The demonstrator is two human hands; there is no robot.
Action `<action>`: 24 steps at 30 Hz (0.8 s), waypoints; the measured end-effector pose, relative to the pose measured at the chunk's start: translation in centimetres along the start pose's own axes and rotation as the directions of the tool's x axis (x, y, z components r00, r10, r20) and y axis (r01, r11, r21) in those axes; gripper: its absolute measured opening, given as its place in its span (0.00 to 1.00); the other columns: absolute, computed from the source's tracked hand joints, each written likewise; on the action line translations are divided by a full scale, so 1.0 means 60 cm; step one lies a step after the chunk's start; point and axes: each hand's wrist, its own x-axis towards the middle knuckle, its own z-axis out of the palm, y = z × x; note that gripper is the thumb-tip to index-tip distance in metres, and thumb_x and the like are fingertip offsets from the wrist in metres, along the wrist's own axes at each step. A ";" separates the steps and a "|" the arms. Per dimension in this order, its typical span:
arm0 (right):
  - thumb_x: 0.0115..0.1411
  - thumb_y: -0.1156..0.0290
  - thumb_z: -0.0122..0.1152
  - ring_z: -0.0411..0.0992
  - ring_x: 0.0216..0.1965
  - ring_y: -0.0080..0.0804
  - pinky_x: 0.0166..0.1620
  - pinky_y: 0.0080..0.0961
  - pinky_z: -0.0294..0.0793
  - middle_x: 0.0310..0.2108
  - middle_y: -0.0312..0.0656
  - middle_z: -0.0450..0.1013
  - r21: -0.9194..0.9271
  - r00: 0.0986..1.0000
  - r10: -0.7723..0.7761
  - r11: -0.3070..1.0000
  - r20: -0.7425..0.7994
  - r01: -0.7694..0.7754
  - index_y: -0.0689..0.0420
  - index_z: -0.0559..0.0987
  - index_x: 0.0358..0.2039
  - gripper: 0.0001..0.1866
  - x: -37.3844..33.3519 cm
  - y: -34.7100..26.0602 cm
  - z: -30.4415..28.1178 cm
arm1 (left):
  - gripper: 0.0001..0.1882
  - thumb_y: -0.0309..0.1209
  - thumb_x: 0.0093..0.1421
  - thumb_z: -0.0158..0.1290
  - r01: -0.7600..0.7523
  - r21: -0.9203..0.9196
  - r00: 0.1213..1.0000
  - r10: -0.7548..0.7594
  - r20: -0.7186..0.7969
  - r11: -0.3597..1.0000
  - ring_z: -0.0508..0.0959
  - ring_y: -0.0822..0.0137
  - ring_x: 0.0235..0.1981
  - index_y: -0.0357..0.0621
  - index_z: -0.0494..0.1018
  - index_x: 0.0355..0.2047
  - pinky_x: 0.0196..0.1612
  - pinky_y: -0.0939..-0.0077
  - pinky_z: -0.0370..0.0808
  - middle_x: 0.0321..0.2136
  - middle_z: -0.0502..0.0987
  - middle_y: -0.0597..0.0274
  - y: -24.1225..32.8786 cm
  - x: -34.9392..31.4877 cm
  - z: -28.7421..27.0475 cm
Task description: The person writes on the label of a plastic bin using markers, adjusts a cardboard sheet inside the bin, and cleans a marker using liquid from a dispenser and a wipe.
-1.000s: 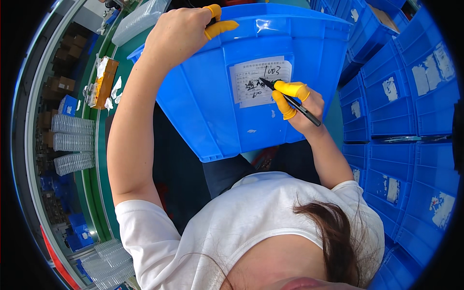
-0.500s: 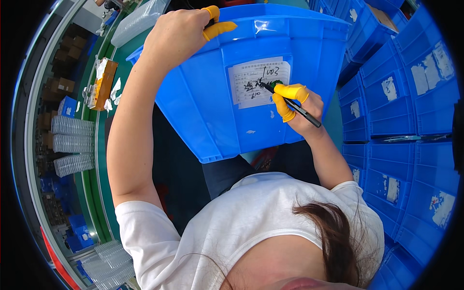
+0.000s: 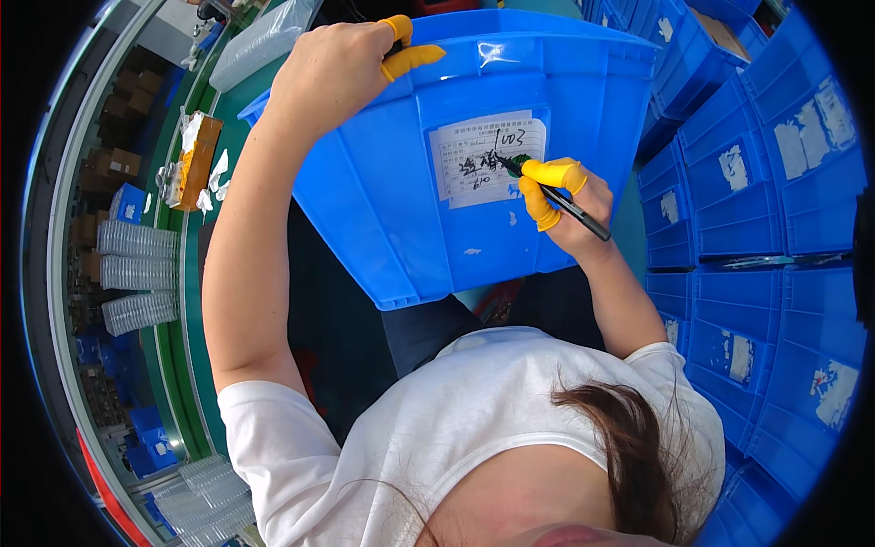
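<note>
The left hand (image 3: 342,68) hides a stretch of the blue bin (image 3: 387,201) along its top. Some lines on the label (image 3: 467,151) are too small to read. The upper edge cuts off the clear plastic (image 3: 262,46).

The head view looks from a wide fisheye worn on the person's head, the left of a side-by-side pair, facing steeply down past the chest, picture upright. The white shirt (image 3: 474,392) sits nearest, filling the lower middle; the left hand (image 3: 342,68) at upper left, the right hand (image 3: 579,210) right of centre and the blue bin (image 3: 374,191) at upper middle lie farther off, within arm's reach. Straight edges bow toward the dark, rounded rim.
</note>
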 end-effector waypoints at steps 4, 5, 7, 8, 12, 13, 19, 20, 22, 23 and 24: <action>0.47 0.75 0.67 0.71 0.18 0.32 0.21 0.22 0.69 0.23 0.43 0.74 -0.005 1.000 0.012 1.000 -0.025 -0.012 0.61 0.73 0.28 0.11 -0.003 0.003 0.001 | 0.22 0.50 0.54 0.52 0.011 0.001 1.000 -0.011 0.007 1.000 0.75 0.61 0.20 0.40 0.75 0.29 0.27 0.72 0.73 0.19 0.75 0.54 0.004 0.000 -0.003; 0.47 0.75 0.67 0.71 0.18 0.32 0.21 0.22 0.69 0.23 0.43 0.74 -0.017 1.000 0.011 1.000 -0.014 -0.011 0.61 0.73 0.28 0.11 -0.004 0.003 0.000 | 0.22 0.50 0.54 0.52 0.011 0.001 1.000 -0.011 0.006 1.000 0.75 0.61 0.20 0.40 0.75 0.29 0.27 0.72 0.73 0.19 0.75 0.54 0.004 0.001 -0.003; 0.47 0.75 0.67 0.71 0.18 0.33 0.21 0.22 0.68 0.23 0.43 0.74 -0.003 1.000 0.018 1.000 -0.010 -0.018 0.61 0.73 0.28 0.10 -0.003 0.001 -0.002 | 0.22 0.50 0.53 0.52 0.007 -0.005 1.000 -0.007 0.008 1.000 0.75 0.60 0.20 0.40 0.75 0.30 0.27 0.71 0.73 0.19 0.75 0.54 0.003 0.001 -0.002; 0.47 0.75 0.67 0.71 0.18 0.33 0.21 0.22 0.68 0.23 0.43 0.74 0.013 1.000 0.026 1.000 -0.005 -0.026 0.61 0.74 0.28 0.10 -0.002 0.000 -0.003 | 0.22 0.50 0.53 0.52 0.006 -0.004 1.000 -0.006 0.007 1.000 0.75 0.60 0.20 0.40 0.75 0.30 0.27 0.71 0.73 0.19 0.75 0.54 0.002 0.001 -0.001; 0.47 0.75 0.66 0.71 0.18 0.33 0.21 0.23 0.68 0.23 0.43 0.73 0.032 0.999 0.019 0.999 -0.051 -0.018 0.61 0.73 0.28 0.10 -0.001 0.003 0.002 | 0.22 0.50 0.53 0.52 0.013 -0.009 1.000 -0.013 0.000 1.000 0.75 0.61 0.21 0.41 0.75 0.30 0.27 0.71 0.73 0.19 0.75 0.55 0.003 0.000 -0.001; 0.47 0.75 0.66 0.71 0.18 0.33 0.21 0.23 0.68 0.23 0.43 0.73 0.023 0.998 0.031 0.999 -0.052 -0.029 0.61 0.73 0.28 0.10 0.000 0.002 0.002 | 0.22 0.50 0.53 0.52 0.024 -0.006 1.000 -0.024 0.007 1.000 0.75 0.61 0.21 0.41 0.75 0.31 0.27 0.71 0.73 0.19 0.75 0.55 0.004 0.000 -0.002; 0.47 0.76 0.66 0.71 0.19 0.33 0.21 0.23 0.68 0.22 0.42 0.73 0.014 0.999 0.033 0.999 -0.010 -0.033 0.60 0.74 0.28 0.10 -0.005 0.003 -0.004 | 0.22 0.50 0.53 0.52 0.049 0.000 0.999 -0.049 0.020 0.999 0.75 0.61 0.21 0.42 0.76 0.30 0.27 0.71 0.73 0.19 0.75 0.55 0.008 0.002 -0.006; 0.47 0.76 0.66 0.71 0.19 0.33 0.21 0.23 0.68 0.23 0.42 0.73 0.029 0.999 0.051 0.998 -0.019 -0.050 0.60 0.73 0.28 0.10 -0.007 0.004 -0.005 | 0.22 0.50 0.53 0.52 0.048 -0.001 0.999 -0.048 0.020 0.999 0.75 0.61 0.21 0.42 0.76 0.30 0.27 0.71 0.73 0.19 0.75 0.55 0.007 0.002 -0.006; 0.47 0.76 0.66 0.71 0.19 0.33 0.21 0.23 0.68 0.23 0.43 0.73 0.023 1.000 0.031 0.999 -0.005 -0.030 0.60 0.73 0.28 0.10 -0.006 0.004 -0.006 | 0.22 0.51 0.53 0.52 0.011 0.022 1.000 -0.011 -0.020 1.000 0.75 0.60 0.22 0.41 0.76 0.28 0.27 0.70 0.73 0.19 0.75 0.55 0.007 0.004 -0.005; 0.47 0.76 0.66 0.71 0.19 0.33 0.21 0.22 0.68 0.23 0.43 0.73 0.020 1.000 0.011 1.000 0.008 -0.011 0.60 0.73 0.28 0.10 -0.006 0.003 -0.005 | 0.22 0.51 0.53 0.52 0.010 0.021 1.000 -0.010 -0.019 1.000 0.75 0.60 0.22 0.41 0.76 0.28 0.27 0.70 0.73 0.19 0.75 0.55 0.007 0.004 -0.005; 0.47 0.76 0.66 0.71 0.18 0.33 0.21 0.22 0.68 0.23 0.43 0.73 0.055 0.999 0.019 0.998 -0.034 -0.018 0.60 0.73 0.28 0.10 -0.004 0.003 -0.001 | 0.23 0.51 0.53 0.52 0.028 0.016 1.000 -0.028 -0.008 0.999 0.75 0.60 0.22 0.40 0.76 0.28 0.27 0.70 0.73 0.19 0.75 0.55 0.007 0.004 -0.005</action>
